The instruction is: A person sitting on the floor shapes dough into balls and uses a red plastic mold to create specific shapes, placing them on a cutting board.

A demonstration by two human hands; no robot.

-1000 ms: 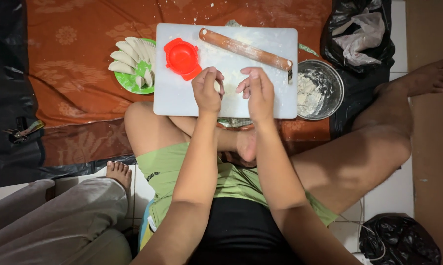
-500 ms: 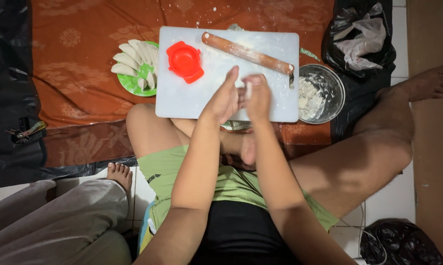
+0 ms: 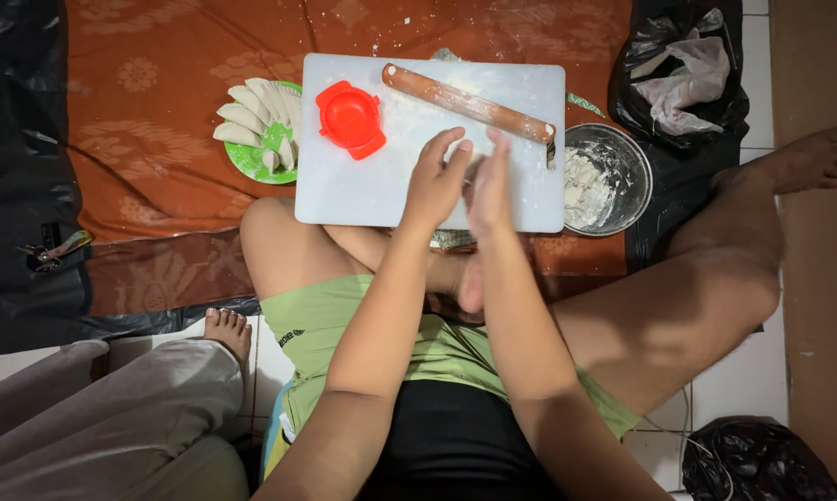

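While both palms sit face to face over the board, status is:
left hand [image 3: 434, 181]: fingers straight, palm pressed toward the right, above the near edge of the board.
right hand [image 3: 489, 186]: flat against the left, blurred; fingers point away from the body.
dough: between the palms, hidden; cannot tell its shape.
cutting board [image 3: 363, 186]: white, rectangular, floured, lying on the floor cloth in front of the crossed legs.
dumpling press [image 3: 351, 118]: red, round, on the board's far left part, apart from the hands.
rolling pin [image 3: 470, 102]: wooden, lying diagonally across the board's far right part.
metal bowl [image 3: 604, 176]: just right of the board, white flour or dough lumps inside.
green plate [image 3: 251, 158]: left of the board, a row of folded white dumplings [image 3: 251, 111] on it.
cloth [image 3: 159, 111]: orange-brown, patterned, under the board and plate, dusted with flour.
black bag [image 3: 683, 70]: far right, open, crumpled white stuff inside.
other person: grey trouser leg [image 3: 112, 417] and bare foot [image 3: 225, 329], lower left.
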